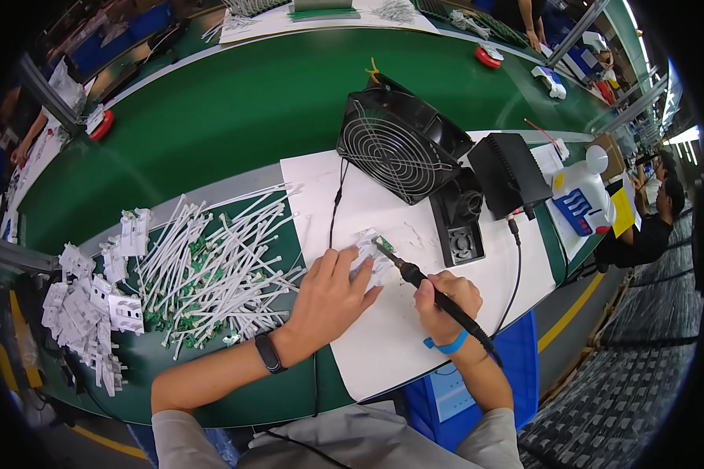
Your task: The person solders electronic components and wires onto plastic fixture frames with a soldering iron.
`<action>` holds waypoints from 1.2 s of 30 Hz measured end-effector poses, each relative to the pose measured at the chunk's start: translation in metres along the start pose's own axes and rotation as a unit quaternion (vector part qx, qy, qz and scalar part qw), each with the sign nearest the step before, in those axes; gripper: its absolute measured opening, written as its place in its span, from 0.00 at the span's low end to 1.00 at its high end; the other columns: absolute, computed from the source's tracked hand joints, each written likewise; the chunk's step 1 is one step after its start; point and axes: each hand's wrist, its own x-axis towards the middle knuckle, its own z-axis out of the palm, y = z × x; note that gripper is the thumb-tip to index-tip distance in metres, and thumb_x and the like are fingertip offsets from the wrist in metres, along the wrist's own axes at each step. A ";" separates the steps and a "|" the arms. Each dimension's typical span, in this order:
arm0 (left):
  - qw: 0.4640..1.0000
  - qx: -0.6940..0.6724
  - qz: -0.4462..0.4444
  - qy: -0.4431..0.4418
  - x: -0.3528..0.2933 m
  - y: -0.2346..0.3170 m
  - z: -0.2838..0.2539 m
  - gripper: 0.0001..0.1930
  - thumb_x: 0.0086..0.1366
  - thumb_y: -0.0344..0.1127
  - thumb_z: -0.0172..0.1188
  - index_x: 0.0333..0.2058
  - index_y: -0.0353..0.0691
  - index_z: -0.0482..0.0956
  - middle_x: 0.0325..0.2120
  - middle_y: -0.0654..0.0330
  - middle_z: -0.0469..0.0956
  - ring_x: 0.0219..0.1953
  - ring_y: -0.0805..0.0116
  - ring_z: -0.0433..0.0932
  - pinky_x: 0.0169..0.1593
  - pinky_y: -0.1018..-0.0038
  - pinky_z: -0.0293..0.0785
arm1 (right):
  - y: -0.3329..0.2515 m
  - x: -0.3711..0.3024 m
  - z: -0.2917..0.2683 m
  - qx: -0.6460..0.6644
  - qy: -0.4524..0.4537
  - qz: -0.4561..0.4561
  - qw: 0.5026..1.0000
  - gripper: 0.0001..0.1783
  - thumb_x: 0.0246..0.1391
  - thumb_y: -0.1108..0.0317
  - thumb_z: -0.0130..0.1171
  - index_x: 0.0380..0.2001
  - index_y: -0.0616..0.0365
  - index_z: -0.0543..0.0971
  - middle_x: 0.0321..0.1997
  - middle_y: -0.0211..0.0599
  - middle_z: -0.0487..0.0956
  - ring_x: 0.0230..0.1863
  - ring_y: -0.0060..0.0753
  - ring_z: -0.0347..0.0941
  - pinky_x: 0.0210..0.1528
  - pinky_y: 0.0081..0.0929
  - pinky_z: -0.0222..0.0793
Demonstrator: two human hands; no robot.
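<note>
My right hand [451, 301] is wrapped round a soldering iron [440, 295] with a black handle. Its tip meets a small green circuit board [383, 244] on a white plastic part [373, 262] lying on the white sheet. Slightly bent, the fingers of my left hand [328, 293] press the near left side of that part against the sheet. The left fingertips partly cover it. Left of that hand spreads a heap of white cables [223, 266] with small green boards among them. A pile of white plastic parts [82, 301] lies farther left.
Beyond my hands a black fan [399, 141] with a wire guard stands beside a black box [510, 176] and a black soldering stand [457, 227]. At right is a white bottle [583, 195]. A blue bin [516, 375] sits below the table edge. Other people work farther off.
</note>
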 end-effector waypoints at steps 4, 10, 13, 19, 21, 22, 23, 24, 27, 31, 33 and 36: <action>1.000 0.006 0.005 0.001 0.001 0.000 -0.001 0.22 0.54 0.40 0.74 0.45 0.36 0.83 0.44 0.52 0.76 0.41 0.57 0.75 0.38 0.68 0.76 | 0.011 -0.014 0.008 0.021 0.064 0.052 0.996 0.12 0.48 0.74 0.70 0.28 0.56 0.73 0.17 0.38 0.78 0.15 0.41 0.74 0.22 0.28 0.70; 1.000 0.025 0.009 -0.006 0.002 0.001 -0.004 0.21 0.54 0.41 0.75 0.44 0.37 0.84 0.44 0.52 0.78 0.41 0.58 0.75 0.39 0.66 0.73 | 0.022 -0.012 -0.003 0.176 0.169 0.073 0.967 0.13 0.61 0.73 0.59 0.28 0.62 0.65 0.15 0.40 0.73 0.13 0.25 0.66 0.19 0.22 0.62; 1.000 0.023 0.007 -0.004 0.001 0.000 -0.003 0.21 0.53 0.41 0.75 0.44 0.37 0.84 0.44 0.52 0.78 0.41 0.58 0.75 0.39 0.66 0.71 | 0.028 -0.015 -0.003 0.155 0.144 0.044 0.976 0.12 0.60 0.73 0.60 0.29 0.62 0.66 0.15 0.40 0.73 0.14 0.24 0.66 0.19 0.22 0.62; 1.000 0.024 0.010 0.000 0.001 0.000 -0.002 0.21 0.53 0.41 0.75 0.44 0.37 0.84 0.44 0.52 0.78 0.40 0.57 0.75 0.39 0.65 0.69 | 0.028 -0.013 -0.005 0.089 0.085 0.034 0.992 0.12 0.55 0.74 0.63 0.29 0.60 0.67 0.16 0.40 0.75 0.14 0.31 0.69 0.21 0.25 0.65; 1.000 0.021 0.010 0.001 0.002 0.000 -0.002 0.21 0.53 0.41 0.75 0.44 0.37 0.84 0.44 0.52 0.78 0.40 0.57 0.75 0.39 0.65 0.69 | 0.023 -0.012 -0.005 0.085 0.075 0.039 0.993 0.12 0.54 0.74 0.64 0.29 0.60 0.67 0.16 0.40 0.75 0.14 0.33 0.69 0.21 0.26 0.66; 1.000 0.018 0.011 0.004 0.001 -0.001 -0.002 0.21 0.53 0.40 0.75 0.44 0.37 0.84 0.44 0.52 0.78 0.40 0.57 0.75 0.39 0.65 0.68 | 0.021 -0.011 -0.005 0.081 0.065 0.042 0.994 0.13 0.54 0.73 0.64 0.29 0.59 0.67 0.16 0.40 0.75 0.14 0.34 0.69 0.21 0.27 0.67; 1.000 0.019 0.010 0.003 0.001 -0.001 -0.002 0.21 0.53 0.40 0.75 0.44 0.37 0.84 0.44 0.52 0.78 0.40 0.57 0.75 0.39 0.65 0.68 | 0.020 -0.011 -0.005 0.081 0.064 0.043 0.994 0.13 0.54 0.73 0.64 0.29 0.59 0.67 0.16 0.40 0.75 0.14 0.34 0.69 0.21 0.27 0.67; 1.000 0.019 0.009 0.000 0.001 0.000 -0.002 0.21 0.53 0.40 0.75 0.44 0.37 0.84 0.44 0.52 0.78 0.40 0.57 0.75 0.39 0.65 0.68 | 0.019 -0.011 -0.006 0.062 0.064 0.040 0.995 0.13 0.54 0.73 0.64 0.29 0.59 0.67 0.16 0.39 0.75 0.14 0.34 0.69 0.21 0.27 0.67; 1.000 0.020 0.007 -0.001 0.001 0.000 -0.002 0.21 0.53 0.40 0.75 0.44 0.38 0.84 0.44 0.53 0.78 0.40 0.58 0.75 0.39 0.65 0.68 | 0.017 -0.010 -0.008 0.042 0.067 0.039 0.996 0.13 0.55 0.71 0.64 0.29 0.59 0.67 0.16 0.39 0.75 0.13 0.34 0.69 0.21 0.27 0.66; 1.000 0.028 0.008 -0.003 0.001 -0.001 -0.003 0.21 0.54 0.41 0.74 0.44 0.38 0.84 0.44 0.53 0.78 0.40 0.58 0.74 0.39 0.65 0.68 | 0.019 -0.010 -0.005 0.044 0.077 0.034 0.995 0.14 0.56 0.70 0.63 0.28 0.59 0.66 0.16 0.38 0.74 0.13 0.34 0.67 0.20 0.27 0.65; 1.000 0.027 0.009 0.000 0.001 -0.001 -0.002 0.20 0.54 0.41 0.74 0.44 0.38 0.84 0.43 0.53 0.78 0.40 0.59 0.74 0.39 0.65 0.68 | 0.019 -0.012 -0.005 0.050 0.079 0.046 0.995 0.14 0.56 0.70 0.63 0.28 0.59 0.66 0.15 0.38 0.74 0.13 0.33 0.67 0.20 0.27 0.65; 1.000 0.026 0.011 0.003 0.001 -0.002 -0.002 0.20 0.54 0.41 0.74 0.44 0.38 0.84 0.43 0.53 0.78 0.40 0.59 0.74 0.39 0.66 0.68 | 0.021 -0.015 -0.005 0.064 0.087 0.078 0.991 0.14 0.57 0.70 0.63 0.27 0.59 0.66 0.16 0.39 0.74 0.13 0.31 0.66 0.21 0.26 0.64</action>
